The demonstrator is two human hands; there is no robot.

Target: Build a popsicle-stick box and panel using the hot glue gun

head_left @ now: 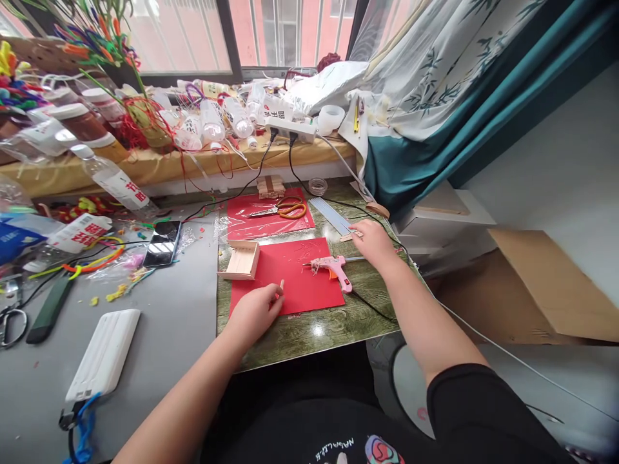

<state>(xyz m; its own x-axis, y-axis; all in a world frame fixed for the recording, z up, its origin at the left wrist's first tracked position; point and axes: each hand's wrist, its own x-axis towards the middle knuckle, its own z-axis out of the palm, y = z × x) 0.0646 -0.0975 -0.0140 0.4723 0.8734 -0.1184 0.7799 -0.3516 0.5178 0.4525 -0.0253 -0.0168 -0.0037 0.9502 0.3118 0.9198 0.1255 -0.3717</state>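
My left hand (258, 310) is closed over the near left part of a red sheet (304, 283), with a short wooden craft stick (282, 283) poking up from its fingertips. Just beyond it, at the sheet's left edge, sits a small open box made of craft sticks (243, 260). My right hand (374, 243) reaches to the right of the sheet, its fingers pinched at some craft sticks (346, 238) beside a pale ruler (329, 216). Between the hands a pink hot glue gun (334, 267) lies on its side, nozzle pointing left, glue strands around its tip.
Orange-handled scissors (290, 207) rest on a second red sheet in clear wrap, with a bundle of craft sticks (271, 187) behind. A phone (163, 243) and a power bank (104, 353) lie left. Black cables cross the table from a power strip (294, 130). Bottles crowd the sill.
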